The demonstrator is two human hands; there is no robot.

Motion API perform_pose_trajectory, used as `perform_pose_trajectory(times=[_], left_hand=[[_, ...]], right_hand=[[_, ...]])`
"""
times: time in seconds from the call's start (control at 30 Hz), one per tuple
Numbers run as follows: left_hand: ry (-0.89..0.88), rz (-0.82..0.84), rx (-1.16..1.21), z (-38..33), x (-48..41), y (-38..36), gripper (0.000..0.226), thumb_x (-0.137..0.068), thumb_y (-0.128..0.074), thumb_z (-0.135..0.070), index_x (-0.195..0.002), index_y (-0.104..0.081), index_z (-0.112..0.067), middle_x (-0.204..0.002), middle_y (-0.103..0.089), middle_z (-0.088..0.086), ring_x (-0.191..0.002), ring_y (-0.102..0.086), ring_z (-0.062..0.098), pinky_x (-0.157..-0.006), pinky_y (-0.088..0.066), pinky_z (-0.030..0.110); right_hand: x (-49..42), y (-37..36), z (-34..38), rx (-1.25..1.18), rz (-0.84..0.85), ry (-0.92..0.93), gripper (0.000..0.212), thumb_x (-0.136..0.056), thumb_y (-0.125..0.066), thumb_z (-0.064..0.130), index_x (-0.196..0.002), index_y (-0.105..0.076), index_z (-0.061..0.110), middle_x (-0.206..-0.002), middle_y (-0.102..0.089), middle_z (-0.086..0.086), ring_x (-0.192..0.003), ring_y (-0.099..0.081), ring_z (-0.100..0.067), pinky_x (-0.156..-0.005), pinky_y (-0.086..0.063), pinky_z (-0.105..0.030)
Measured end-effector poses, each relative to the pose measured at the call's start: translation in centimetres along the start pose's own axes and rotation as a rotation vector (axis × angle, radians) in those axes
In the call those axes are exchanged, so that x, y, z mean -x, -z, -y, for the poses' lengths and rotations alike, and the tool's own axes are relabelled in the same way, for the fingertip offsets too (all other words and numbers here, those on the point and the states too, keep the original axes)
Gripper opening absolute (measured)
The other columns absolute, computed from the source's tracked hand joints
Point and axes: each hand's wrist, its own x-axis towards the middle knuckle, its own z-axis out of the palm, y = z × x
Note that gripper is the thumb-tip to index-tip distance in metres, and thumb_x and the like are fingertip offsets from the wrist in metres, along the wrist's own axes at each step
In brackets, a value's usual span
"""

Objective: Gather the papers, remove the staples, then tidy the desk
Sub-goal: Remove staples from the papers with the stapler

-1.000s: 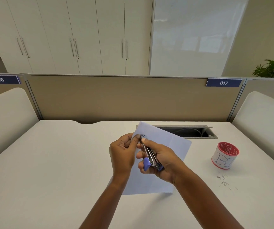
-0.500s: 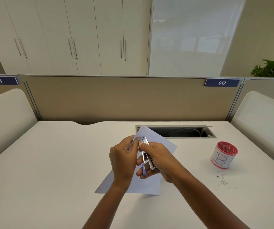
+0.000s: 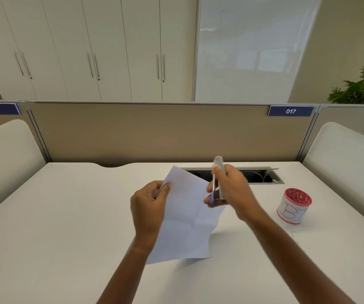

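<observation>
Over the white desk (image 3: 67, 216), the left hand (image 3: 149, 205) pinches the papers (image 3: 187, 216), which look light and floppy, near their top edge, while the right hand (image 3: 231, 189) grips the hard staple remover (image 3: 217, 178).

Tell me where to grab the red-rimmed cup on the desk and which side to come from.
Grip the cup round its paper-wrapped wall at mid-height, probably from its left, where the right hand is nearest. It stands upright and round, with nothing against it, so fingers can wrap it. That hand holds the staple remover, which it would need to put down first.
</observation>
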Motion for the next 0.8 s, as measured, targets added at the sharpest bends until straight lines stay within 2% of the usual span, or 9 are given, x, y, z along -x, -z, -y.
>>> perform_pose_trajectory(times=[0.1, 0.17, 0.23, 0.3, 0.4, 0.6, 0.73, 0.8], left_hand=[[0.269, 0.002, 0.184, 0.4, -0.1, 0.4, 0.025, -0.083, -0.063, -0.016, -0.058, -0.061, -0.016, -0.049, -0.060, -0.009, -0.058, -0.048, 0.019, -0.058, -0.041, 0.027], [0.380, 0.012, 0.300, -0.1, 0.0, 0.0, 0.024, -0.084, -0.062, -0.014, -0.060, -0.061, -0.013, -0.056, -0.061, 0.000, -0.063, -0.050, 0.022, -0.060, -0.043, 0.028], [0.428, 0.027, 0.375, -0.7, 0.2, -0.5, 0.022, -0.085, -0.060, -0.012, -0.063, -0.062, -0.012, -0.070, -0.060, 0.011, -0.069, -0.050, 0.024, -0.064, -0.043, 0.030], [0.438, 0.040, 0.405, -1.2, 0.3, -0.8, 0.021, -0.086, -0.059, -0.012, -0.065, -0.063, -0.015, -0.075, -0.061, 0.010, -0.073, -0.051, 0.022, -0.066, -0.044, 0.027], [0.442, 0.048, 0.426, -1.6, 0.6, -1.2, 0.023, -0.088, -0.056, -0.013, -0.066, -0.063, -0.016, -0.070, -0.060, 0.004, -0.071, -0.054, 0.018, -0.061, -0.046, 0.016], [0.431, 0.018, 0.453, -1.5, 0.9, -1.5, 0.022, -0.089, -0.055, -0.013, -0.069, -0.063, -0.019, -0.070, -0.063, 0.002, -0.071, -0.061, 0.019, -0.062, -0.051, 0.017], [0.397, 0.008, 0.453, -1.3, 1.0, -1.6, 0.021, -0.087, -0.056, -0.012, -0.070, -0.064, -0.020, -0.071, -0.064, 0.003, -0.074, -0.062, 0.024, -0.071, -0.052, 0.028], [0.374, 0.012, 0.439, -1.2, 1.0, -1.6, 0.019, -0.087, -0.057, -0.012, -0.071, -0.064, -0.021, -0.072, -0.065, 0.003, -0.074, -0.062, 0.024, -0.071, -0.053, 0.027]], right_hand=[[0.4, 0.8, 0.7, -0.209, 0.111, -0.139, 0.021, -0.098, -0.037, 0.024, -0.084, -0.048, 0.012, -0.050, -0.061, -0.004, -0.038, -0.062, -0.018, -0.043, -0.055, -0.025], [1.3, -0.2, 0.5, -0.269, 0.269, -0.277, 0.018, -0.097, -0.039, 0.022, -0.088, -0.051, 0.011, -0.048, -0.063, -0.004, -0.041, -0.063, -0.020, -0.044, -0.055, -0.025], [2.1, -1.4, 0.0, -0.228, 0.391, -0.344, 0.020, -0.096, -0.040, 0.025, -0.091, -0.054, 0.011, -0.051, -0.067, -0.004, -0.044, -0.065, -0.018, -0.046, -0.056, -0.024], [2.3, -2.3, -0.5, -0.158, 0.439, -0.351, 0.024, -0.097, -0.039, 0.030, -0.092, -0.056, 0.014, -0.054, -0.069, -0.001, -0.048, -0.066, -0.014, -0.051, -0.057, -0.022], [2.0, -2.9, -0.8, -0.136, 0.448, -0.348, 0.028, -0.097, -0.037, 0.033, -0.089, -0.058, 0.015, -0.053, -0.069, 0.002, -0.047, -0.066, -0.011, -0.052, -0.056, -0.021], [1.7, -3.4, -0.7, -0.165, 0.419, -0.359, 0.028, -0.097, -0.037, 0.033, -0.088, -0.058, 0.015, -0.051, -0.069, 0.002, -0.045, -0.065, -0.010, -0.049, -0.057, -0.020], [1.6, -3.5, -0.8, -0.192, 0.398, -0.369, 0.029, -0.096, -0.039, 0.032, -0.086, -0.059, 0.015, -0.051, -0.070, 0.001, -0.043, -0.065, -0.011, -0.047, -0.057, -0.021], [1.5, -3.4, -0.8, -0.213, 0.396, -0.374, 0.029, -0.096, -0.040, 0.033, -0.086, -0.060, 0.014, -0.051, -0.070, 0.000, -0.043, -0.065, -0.011, -0.047, -0.056, -0.020]])
